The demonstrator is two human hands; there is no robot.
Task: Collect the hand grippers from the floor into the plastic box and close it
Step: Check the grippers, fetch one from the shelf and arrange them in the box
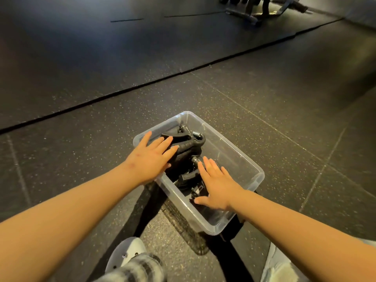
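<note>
A clear plastic box (pixel 240 157) stands open on the dark speckled floor in front of me. Several black hand grippers (pixel 188 139) lie heaped in its left half. My left hand (pixel 151 157) reaches over the box's left rim, fingers spread flat against the topmost gripper's handle. My right hand (pixel 216 187) hovers flat over the near part of the pile, fingers apart, holding nothing. Under the box a dark flat piece (pixel 183 224) sticks out toward me; I cannot tell if it is the lid.
A white clog and plaid trouser leg (pixel 132 259) are at the bottom, close to the box. A raised black mat edge (pixel 142 86) runs diagonally across the floor behind the box. Metal gym equipment (pixel 262 9) stands far back at the top right.
</note>
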